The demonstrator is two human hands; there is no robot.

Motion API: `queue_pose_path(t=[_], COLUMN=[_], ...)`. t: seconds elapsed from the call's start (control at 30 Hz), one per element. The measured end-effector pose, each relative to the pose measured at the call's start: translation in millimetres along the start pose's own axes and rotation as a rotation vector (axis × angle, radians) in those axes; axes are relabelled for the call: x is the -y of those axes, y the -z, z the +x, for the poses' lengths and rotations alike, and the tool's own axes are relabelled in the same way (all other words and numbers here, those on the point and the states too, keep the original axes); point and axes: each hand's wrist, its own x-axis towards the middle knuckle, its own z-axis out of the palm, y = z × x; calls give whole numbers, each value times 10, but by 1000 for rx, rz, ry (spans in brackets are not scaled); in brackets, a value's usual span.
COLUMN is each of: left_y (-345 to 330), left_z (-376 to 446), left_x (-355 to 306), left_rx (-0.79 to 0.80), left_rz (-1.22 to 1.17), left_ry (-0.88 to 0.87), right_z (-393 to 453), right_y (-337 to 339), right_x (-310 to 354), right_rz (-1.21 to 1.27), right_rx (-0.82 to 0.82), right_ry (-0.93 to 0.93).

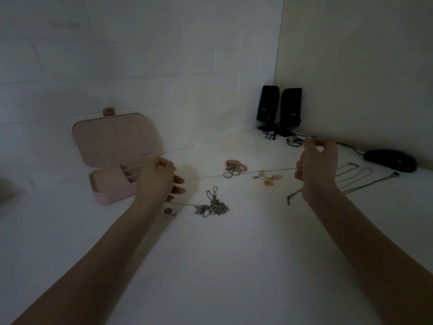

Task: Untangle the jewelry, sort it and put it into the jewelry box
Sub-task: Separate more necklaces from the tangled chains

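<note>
A thin silver chain (239, 174) is stretched taut above the white table between both hands. My left hand (161, 178) pinches one end just right of the open pink jewelry box (112, 184). My right hand (317, 164) grips the other end, raised at the right. A second strand runs from my left hand down to a tangled heap of silver chains (212, 205). A cluster of rings (234, 167) and some gold earrings (269, 179) lie behind the taut chain. A small silver pendant (169, 211) lies below my left wrist.
Laid-out silver necklaces (356, 174) lie right of my right hand. Two black speakers (278, 109) with cables stand in the back corner. A black mouse (390, 160) sits by the right wall. The box lid (114, 137) leans on the back wall.
</note>
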Motion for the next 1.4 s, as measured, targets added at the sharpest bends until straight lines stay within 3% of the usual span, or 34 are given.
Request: queue_pose_path(t=[0.17, 0.4, 0.5, 0.63, 0.73, 0.87, 0.97, 1.17, 1.4], left_y=[-5, 42, 40, -22, -108, -225, -299, -301, -286], left_z=[32, 18, -48, -221, -274, -425, -512, -546, -560], left_x=[66, 30, -29, -68, -37, -116, -112, -130, -157], left_rx=[-34, -160, -142, -176, -62, 440, 622, 640, 588], left_rz=[61, -80, -40, 441, 329, -180, -304, -393, -300], left_ry=[-111, -287, -335, -457, -538, -302, -249, -171, -91], right_z=[50, 62, -27, -225, -376, -486, -536, -565, -584], right_y=[16, 31, 10, -63, -106, -146, -161, -166, -177], right_x=[-26, -38, 31, 171, 211, 168, 128, 153, 158], right_rz=[-37, -18, 34, 96, 145, 22, -83, -174, -153], right_rx=[-61, -55, 112, 507, 808, 1002, 1012, 962, 906], right_ry=[-16, -57, -81, -117, -150, -114, -40, 1, -31])
